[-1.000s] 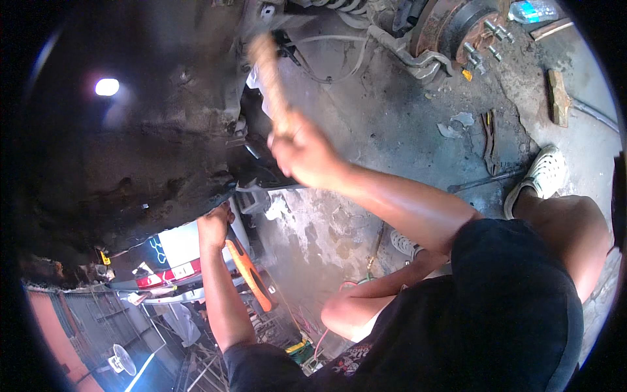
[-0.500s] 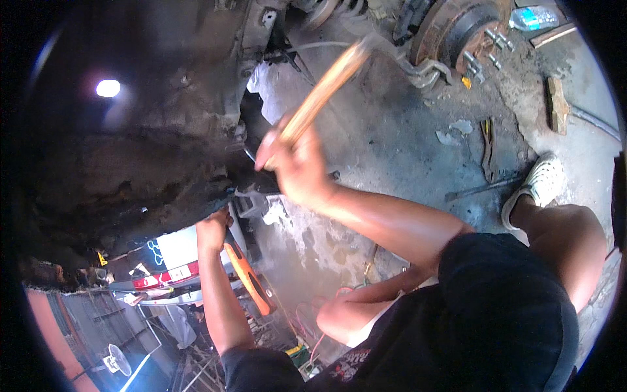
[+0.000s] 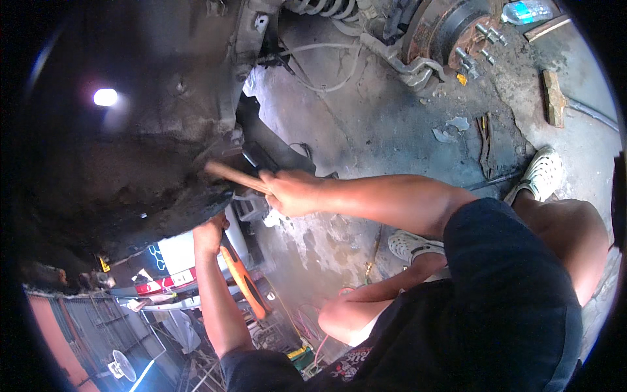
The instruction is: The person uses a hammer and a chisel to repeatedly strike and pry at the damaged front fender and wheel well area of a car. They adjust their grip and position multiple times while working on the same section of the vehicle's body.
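Where the hands (image 3: 294, 193) grip, slim pale-brown wooden handle (image 3: 240, 178), dark-trimmed orange handle (image 3: 249, 292).

My wooden handle (image 3: 241, 179) blurs toward its far end; my view's top edge cuts off the coil spring (image 3: 320, 7).

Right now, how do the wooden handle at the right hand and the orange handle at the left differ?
The wooden handle is plain brown; the orange handle has dark patches. The wooden handle extends left and slightly up from the right hand, its far end blurred; the orange handle slants down-right from the left hand, looking sharper. Both are long and slim.
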A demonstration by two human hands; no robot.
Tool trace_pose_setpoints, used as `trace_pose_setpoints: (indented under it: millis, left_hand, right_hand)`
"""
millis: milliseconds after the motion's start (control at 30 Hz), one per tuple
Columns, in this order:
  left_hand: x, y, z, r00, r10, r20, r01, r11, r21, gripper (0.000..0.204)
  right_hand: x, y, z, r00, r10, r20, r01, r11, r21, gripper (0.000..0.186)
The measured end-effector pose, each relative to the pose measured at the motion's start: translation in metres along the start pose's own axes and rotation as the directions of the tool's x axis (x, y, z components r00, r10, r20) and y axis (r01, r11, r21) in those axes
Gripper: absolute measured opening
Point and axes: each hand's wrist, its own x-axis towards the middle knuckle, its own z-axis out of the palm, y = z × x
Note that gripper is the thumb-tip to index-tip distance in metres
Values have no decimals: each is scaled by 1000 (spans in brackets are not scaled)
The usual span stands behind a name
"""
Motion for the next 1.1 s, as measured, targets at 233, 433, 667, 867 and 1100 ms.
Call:
trace_pose_setpoints:
  millis: [233,433,667,867,1100]
  left_hand:
    - [3,-8,-3,1000,8,-16,-5,980,199,6]
    - [6,-12,-12,996,-87,13,87,994,-67,4]
    - [9,-17,-11,999,-38,-19,39,995,94,3]
    - [4,-29,-27,992,-107,-70,119,971,209,3]
    - [10,3,1,999,-49,-1,48,993,111,6]
  right_hand:
    - [8,-35,-25,636,113,-763,683,377,625,15]
    - [9,-12,-22,993,52,-108,-32,982,186,28]
    - [17,-21,-2,762,51,-646,406,739,537,19]
    - [1,-17,-34,934,139,-328,2,918,397,30]
    - [10,27,36,966,-51,-255,98,979,176,26]
